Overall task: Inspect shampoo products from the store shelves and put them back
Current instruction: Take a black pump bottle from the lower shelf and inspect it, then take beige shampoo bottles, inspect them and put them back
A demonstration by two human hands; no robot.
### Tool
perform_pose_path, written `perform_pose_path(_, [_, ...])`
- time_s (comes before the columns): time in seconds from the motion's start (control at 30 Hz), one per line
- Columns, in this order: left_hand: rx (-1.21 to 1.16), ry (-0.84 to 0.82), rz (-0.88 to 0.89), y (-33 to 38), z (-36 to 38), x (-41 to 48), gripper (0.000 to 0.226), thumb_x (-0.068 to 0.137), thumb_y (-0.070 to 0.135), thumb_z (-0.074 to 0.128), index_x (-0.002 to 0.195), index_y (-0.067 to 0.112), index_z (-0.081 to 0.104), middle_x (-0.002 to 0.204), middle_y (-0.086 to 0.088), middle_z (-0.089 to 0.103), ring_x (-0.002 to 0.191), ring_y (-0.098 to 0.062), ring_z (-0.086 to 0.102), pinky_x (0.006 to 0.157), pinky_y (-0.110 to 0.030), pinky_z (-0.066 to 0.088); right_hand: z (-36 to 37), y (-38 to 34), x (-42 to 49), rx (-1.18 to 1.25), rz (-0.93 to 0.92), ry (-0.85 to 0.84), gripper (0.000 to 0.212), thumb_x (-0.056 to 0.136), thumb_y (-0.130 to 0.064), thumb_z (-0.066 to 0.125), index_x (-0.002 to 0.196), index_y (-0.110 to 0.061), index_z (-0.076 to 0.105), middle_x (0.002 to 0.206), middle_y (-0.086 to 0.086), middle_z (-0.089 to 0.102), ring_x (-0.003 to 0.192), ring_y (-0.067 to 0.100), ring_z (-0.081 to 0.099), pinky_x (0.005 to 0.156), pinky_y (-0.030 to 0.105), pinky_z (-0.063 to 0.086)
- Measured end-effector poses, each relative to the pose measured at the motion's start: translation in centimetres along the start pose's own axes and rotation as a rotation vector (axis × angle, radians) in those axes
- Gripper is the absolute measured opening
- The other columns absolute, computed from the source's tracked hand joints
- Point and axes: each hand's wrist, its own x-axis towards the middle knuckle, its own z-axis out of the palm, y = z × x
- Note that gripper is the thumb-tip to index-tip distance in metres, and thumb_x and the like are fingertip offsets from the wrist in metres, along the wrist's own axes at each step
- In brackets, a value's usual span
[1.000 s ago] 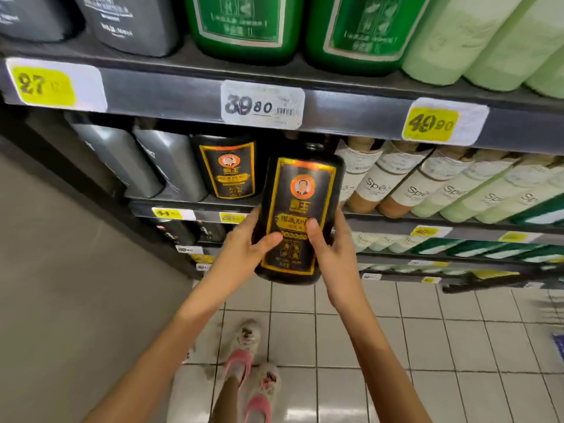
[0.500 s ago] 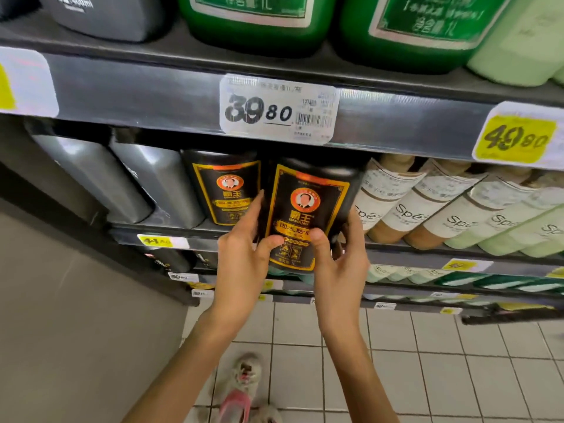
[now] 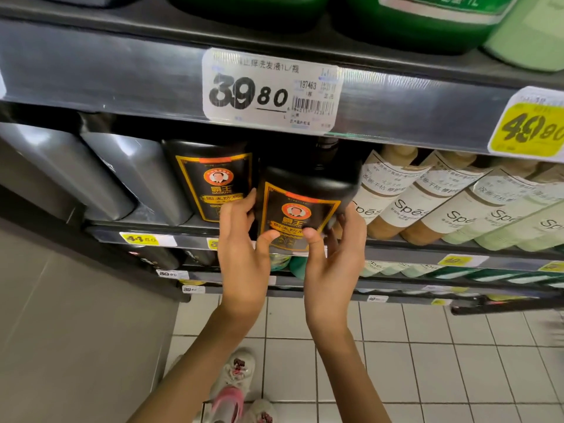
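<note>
A black shampoo bottle (image 3: 305, 196) with a gold-framed label and a round red portrait badge sits at the front of the second shelf (image 3: 100, 232), its cap tucked under the shelf above. My left hand (image 3: 241, 254) grips its left side, thumb on the label. My right hand (image 3: 332, 264) holds its right side, thumb also on the label. A matching black bottle (image 3: 213, 178) stands just to its left on the same shelf.
Grey bottles (image 3: 131, 172) stand left of the black ones; white-and-tan Spes bottles (image 3: 406, 196) lean to the right. Green bottles (image 3: 421, 22) fill the shelf above, whose edge carries a 39.80 price tag (image 3: 268, 90). White floor tiles (image 3: 427, 361) and my shoes (image 3: 235, 380) lie below.
Both hands have carried the black bottle up and forward from open air into the shelf slot beside its twin. The camera has moved closer to the shelf.
</note>
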Motion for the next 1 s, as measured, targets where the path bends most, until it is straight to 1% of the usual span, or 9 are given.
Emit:
perform_pose_path(0.1, [0.068, 0.023, -0.032, -0.2, 0.4, -0.1, 0.044, 0.080, -0.012, 0.062, 0.121, -0.006, 0.049, 0.109, 0.014, 0.040, 0.110, 0.013, 0.045, 0.095, -0.007, 0.038, 0.6, -0.2, 0.1, 0.007, 0.036, 0.082, 0.044, 0.087, 0.000, 0.063, 0.123, -0.021, 0.048, 0.114, -0.010, 0.051, 0.113, 0.007, 0.054, 0.096, 0.038, 0.049])
perform_pose_path(0.2, [0.115, 0.041, -0.057, 0.3, 0.9, 0.1, 0.045, 0.079, -0.009, 0.064, 0.121, -0.003, 0.048, 0.109, 0.007, 0.040, 0.106, 0.012, 0.043, 0.095, -0.008, 0.039, 0.9, -0.3, 0.4, 0.006, 0.080, 0.141, 0.047, 0.085, 0.000, 0.065, 0.116, -0.031, 0.047, 0.115, -0.001, 0.055, 0.113, 0.010, 0.057, 0.095, 0.039, 0.050])
perform_pose_path(0.27, [0.129, 0.048, -0.065, 0.7, 1.2, 0.3, 0.046, 0.079, -0.006, 0.066, 0.121, -0.001, 0.047, 0.112, 0.003, 0.040, 0.107, 0.003, 0.045, 0.096, -0.014, 0.042, 1.1, -0.4, 0.5, -0.005, 0.079, 0.156, 0.048, 0.085, -0.002, 0.066, 0.116, -0.033, 0.047, 0.117, 0.001, 0.056, 0.113, 0.011, 0.057, 0.095, 0.037, 0.050])
perform_pose_path(0.47, [0.250, -0.027, -0.181, 1.2, 0.9, -0.1, 0.038, 0.080, 0.011, 0.070, 0.108, 0.002, 0.047, 0.106, -0.004, 0.045, 0.100, -0.017, 0.051, 0.084, -0.019, 0.044, 1.2, 0.5, -0.6, -0.074, 0.218, 0.155, 0.040, 0.085, -0.014, 0.069, 0.122, -0.005, 0.054, 0.113, 0.003, 0.058, 0.107, 0.006, 0.055, 0.097, 0.027, 0.047])
perform_pose_path(0.57, [0.304, -0.045, -0.206, 1.4, 0.7, 0.2, 0.034, 0.079, 0.013, 0.072, 0.103, 0.002, 0.050, 0.105, -0.009, 0.050, 0.096, -0.019, 0.054, 0.081, -0.022, 0.046, 0.9, 0.3, -1.1, -0.036, 0.282, 0.090, 0.040, 0.091, -0.013, 0.060, 0.130, -0.007, 0.052, 0.126, 0.004, 0.057, 0.118, 0.008, 0.053, 0.103, 0.024, 0.043])
perform_pose_path(0.67, [0.367, -0.049, -0.202, 1.5, 0.6, 0.9, 0.035, 0.077, 0.019, 0.074, 0.100, 0.003, 0.053, 0.104, -0.010, 0.057, 0.093, -0.016, 0.055, 0.077, -0.016, 0.040, 0.5, 0.1, -0.9, -0.052, 0.296, 0.001, 0.044, 0.094, -0.008, 0.053, 0.137, -0.010, 0.045, 0.137, 0.003, 0.048, 0.129, 0.012, 0.045, 0.111, 0.032, 0.036])
perform_pose_path(0.8, [0.405, -0.033, -0.237, 1.9, 1.3, 1.5, 0.038, 0.078, 0.021, 0.073, 0.104, 0.003, 0.053, 0.108, -0.011, 0.057, 0.095, -0.018, 0.056, 0.076, -0.018, 0.041, -0.1, 0.1, 0.0, -0.078, 0.296, -0.112, 0.052, 0.093, 0.000, 0.051, 0.143, -0.008, 0.037, 0.142, 0.007, 0.040, 0.134, 0.016, 0.039, 0.112, 0.040, 0.034])
perform_pose_path(0.9, [0.403, -0.029, -0.265, 2.2, 1.8, 1.6, 0.039, 0.081, 0.020, 0.070, 0.110, 0.002, 0.051, 0.114, -0.013, 0.054, 0.101, -0.020, 0.057, 0.080, -0.020, 0.045, -0.2, 0.3, 0.6, -0.093, 0.283, -0.166, 0.056, 0.092, 0.001, 0.052, 0.144, -0.007, 0.033, 0.146, 0.006, 0.035, 0.137, 0.016, 0.035, 0.112, 0.040, 0.033])
perform_pose_path(1.0, [0.330, -0.088, -0.287, 2.3, 1.2, 1.3, 0.040, 0.085, 0.013, 0.065, 0.120, 0.002, 0.050, 0.120, -0.011, 0.053, 0.109, -0.017, 0.055, 0.090, -0.019, 0.043, -0.8, 0.0, 0.5, -0.100, 0.279, -0.162, 0.048, 0.092, 0.000, 0.052, 0.139, -0.006, 0.041, 0.138, 0.006, 0.045, 0.130, 0.016, 0.043, 0.109, 0.040, 0.037])
